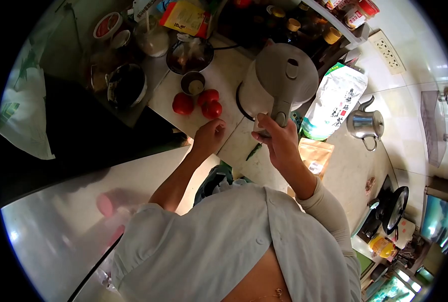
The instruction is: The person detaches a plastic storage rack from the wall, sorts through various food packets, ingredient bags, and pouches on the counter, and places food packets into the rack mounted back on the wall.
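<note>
My right hand (280, 143) is wrapped around the handle of a light grey electric kettle (269, 75), which stands on the counter with its lid closed. My left hand (209, 137) hovers at the counter's near edge, its fingers loosely curled with nothing visible in them. Just beyond it lie three red tomatoes (183, 103). Behind them is a small round metal cup (192, 83) with something pale inside. A green chili pepper (253, 151) rests on the counter between my hands.
A white and green pouch (336, 100) leans right of the kettle, near a brown paper bag (315, 157) and a steel pot (365, 124). Bottles (292, 27) crowd the back below a shelf. A dark bowl (189, 54) and a glass jar (152, 41) stand at the back left.
</note>
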`<state>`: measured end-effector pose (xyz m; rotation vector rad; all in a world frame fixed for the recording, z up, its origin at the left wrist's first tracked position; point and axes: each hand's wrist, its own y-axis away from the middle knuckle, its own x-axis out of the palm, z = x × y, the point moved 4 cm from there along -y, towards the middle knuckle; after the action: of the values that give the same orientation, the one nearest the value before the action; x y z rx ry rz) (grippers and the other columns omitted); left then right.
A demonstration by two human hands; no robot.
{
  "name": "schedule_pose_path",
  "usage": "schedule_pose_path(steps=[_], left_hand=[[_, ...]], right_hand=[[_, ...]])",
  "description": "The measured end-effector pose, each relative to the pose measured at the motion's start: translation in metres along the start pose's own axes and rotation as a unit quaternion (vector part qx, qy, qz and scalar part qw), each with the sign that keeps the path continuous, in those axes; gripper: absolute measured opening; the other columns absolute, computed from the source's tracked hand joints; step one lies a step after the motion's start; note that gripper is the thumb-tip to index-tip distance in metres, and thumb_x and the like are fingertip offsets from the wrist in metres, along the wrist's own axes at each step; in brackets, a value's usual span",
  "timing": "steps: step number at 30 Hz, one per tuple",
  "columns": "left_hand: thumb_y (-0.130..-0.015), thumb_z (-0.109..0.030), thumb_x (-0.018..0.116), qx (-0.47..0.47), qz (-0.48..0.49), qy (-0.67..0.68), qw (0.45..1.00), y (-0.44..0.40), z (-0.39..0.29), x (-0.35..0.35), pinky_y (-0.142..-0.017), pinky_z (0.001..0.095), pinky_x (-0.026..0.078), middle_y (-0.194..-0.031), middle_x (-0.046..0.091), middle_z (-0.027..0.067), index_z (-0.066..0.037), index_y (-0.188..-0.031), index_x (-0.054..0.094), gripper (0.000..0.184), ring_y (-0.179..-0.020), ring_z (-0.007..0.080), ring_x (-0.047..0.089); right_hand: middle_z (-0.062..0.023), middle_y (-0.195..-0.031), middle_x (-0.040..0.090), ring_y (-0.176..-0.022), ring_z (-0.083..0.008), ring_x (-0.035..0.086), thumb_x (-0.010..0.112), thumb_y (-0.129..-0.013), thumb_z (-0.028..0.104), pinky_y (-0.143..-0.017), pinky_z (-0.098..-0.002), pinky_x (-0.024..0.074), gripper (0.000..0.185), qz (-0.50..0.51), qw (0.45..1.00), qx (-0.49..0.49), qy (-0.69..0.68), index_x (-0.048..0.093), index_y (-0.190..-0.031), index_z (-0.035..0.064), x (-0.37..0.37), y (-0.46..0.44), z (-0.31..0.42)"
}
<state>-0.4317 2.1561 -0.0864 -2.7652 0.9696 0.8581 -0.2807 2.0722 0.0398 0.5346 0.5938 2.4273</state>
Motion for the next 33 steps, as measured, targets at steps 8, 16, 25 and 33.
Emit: schedule_pose_path(steps=[8, 16, 25, 33], left_hand=[[-0.074, -0.006, 0.054, 0.077, -0.07, -0.074, 0.992, -0.007, 0.025, -0.002, -0.064, 0.0331, 0.046, -0.08, 0.059, 0.013, -0.006, -0.089, 0.056, 0.015, -0.072, 0.0278, 0.058], [-0.075, -0.004, 0.053, 0.062, -0.05, -0.07, 0.994, -0.012, 0.02, -0.009, -0.064, 0.0331, 0.045, -0.083, 0.059, 0.0142, -0.006, -0.091, 0.057, 0.017, -0.075, 0.0286, 0.057], [-0.076, -0.005, 0.054, 0.109, -0.031, -0.112, 0.987, -0.006, 0.009, -0.009, -0.063, 0.0313, 0.045, -0.081, 0.059, 0.014, -0.002, -0.092, 0.056, 0.017, -0.072, 0.0263, 0.057], [-0.077, -0.009, 0.058, 0.115, 0.117, 0.037, 0.986, -0.003, -0.046, 0.038, -0.063, 0.0275, 0.045, -0.081, 0.058, 0.0114, -0.002, -0.096, 0.055, 0.02, -0.07, 0.0198, 0.057]], right_hand=[[-0.0028, -0.079, 0.05, -0.072, -0.0115, 0.05, 0.061, -0.071, 0.014, -0.064, -0.0284, 0.0477, 0.019, 0.076, 0.994, 0.013, 0.076, 0.053, -0.084, 0.0032, 0.022, -0.014, 0.005], [-0.0022, -0.082, 0.052, -0.076, -0.0103, 0.051, 0.064, -0.069, 0.017, -0.065, -0.0282, 0.0473, 0.029, 0.167, 0.982, 0.02, 0.089, 0.051, -0.091, 0.0038, 0.043, -0.041, 0.016], [-0.0104, -0.091, 0.052, -0.084, -0.0196, 0.051, 0.068, -0.068, 0.02, -0.07, -0.0296, 0.0438, 0.042, 0.056, 0.917, -0.274, 0.284, 0.048, -0.099, 0.001, 0.002, -0.027, 0.03], [-0.0186, -0.105, 0.047, -0.093, -0.0286, 0.048, 0.066, -0.069, 0.015, -0.076, -0.0349, 0.0426, 0.049, -0.421, 0.755, -0.418, 0.279, 0.043, -0.108, -0.0031, -0.216, -0.061, 0.093]])
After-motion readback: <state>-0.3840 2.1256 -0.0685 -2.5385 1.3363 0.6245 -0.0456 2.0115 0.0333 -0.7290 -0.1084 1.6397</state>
